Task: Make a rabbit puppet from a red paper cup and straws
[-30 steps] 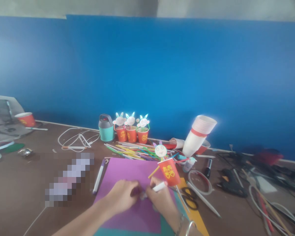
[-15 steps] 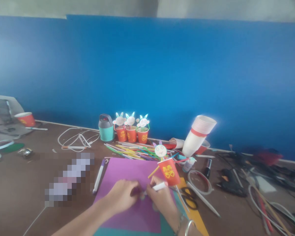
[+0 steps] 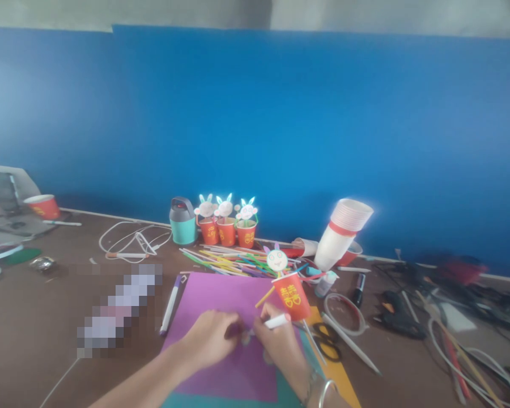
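My right hand (image 3: 279, 341) is closed around a white marker (image 3: 277, 321) with a pinkish end, its tip pointing down-left. Opposite it, my left hand (image 3: 215, 339) curls its fingers by a small pale round piece (image 3: 245, 338); dark shadow hides the fingertips, so the grip on it is unclear. Both hands rest on a purple sheet (image 3: 221, 289). Just beyond my right hand stands a tilted red paper cup (image 3: 292, 297) with gold characters, topped by a white rabbit face (image 3: 277, 259) with purple ears.
Behind the sheet lie many coloured sticks (image 3: 225, 262). Three finished rabbit cups (image 3: 227, 231) stand by a teal flask (image 3: 182, 222). Right: stacked white cups (image 3: 342, 232), scissors (image 3: 328, 341), a glue gun (image 3: 397, 317) and cables. A purple-capped marker (image 3: 170, 306) lies left, near a blurred-out object (image 3: 119, 311).
Almost nothing differs. The whole view has shifted very slightly, and both hands keep their places on the purple sheet with the marker still in my right hand.
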Demonstrator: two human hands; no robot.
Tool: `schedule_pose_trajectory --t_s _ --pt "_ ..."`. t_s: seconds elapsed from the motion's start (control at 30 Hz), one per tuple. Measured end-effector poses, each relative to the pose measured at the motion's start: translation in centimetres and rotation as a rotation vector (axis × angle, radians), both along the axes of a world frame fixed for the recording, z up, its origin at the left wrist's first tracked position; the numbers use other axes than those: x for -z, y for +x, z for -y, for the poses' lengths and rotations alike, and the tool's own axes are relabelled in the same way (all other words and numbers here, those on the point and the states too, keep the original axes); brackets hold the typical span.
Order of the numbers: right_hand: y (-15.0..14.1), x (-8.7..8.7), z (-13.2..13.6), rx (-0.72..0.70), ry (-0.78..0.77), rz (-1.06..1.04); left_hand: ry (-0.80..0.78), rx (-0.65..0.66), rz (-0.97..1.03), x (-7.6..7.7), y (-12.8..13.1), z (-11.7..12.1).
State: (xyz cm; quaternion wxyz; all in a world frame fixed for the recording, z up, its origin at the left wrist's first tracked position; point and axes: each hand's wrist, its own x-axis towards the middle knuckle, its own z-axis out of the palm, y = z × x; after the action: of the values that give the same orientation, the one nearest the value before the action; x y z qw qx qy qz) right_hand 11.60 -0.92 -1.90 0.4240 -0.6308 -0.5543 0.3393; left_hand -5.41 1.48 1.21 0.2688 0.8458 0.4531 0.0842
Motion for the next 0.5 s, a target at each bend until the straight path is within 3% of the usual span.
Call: schedule_pose_trajectory --t_s 0.5 --pt "0.0 0.54 -0.11 -0.024 -0.026 0.03 -0.012 -0.022 0.019 -0.15 -0.01 0.03"
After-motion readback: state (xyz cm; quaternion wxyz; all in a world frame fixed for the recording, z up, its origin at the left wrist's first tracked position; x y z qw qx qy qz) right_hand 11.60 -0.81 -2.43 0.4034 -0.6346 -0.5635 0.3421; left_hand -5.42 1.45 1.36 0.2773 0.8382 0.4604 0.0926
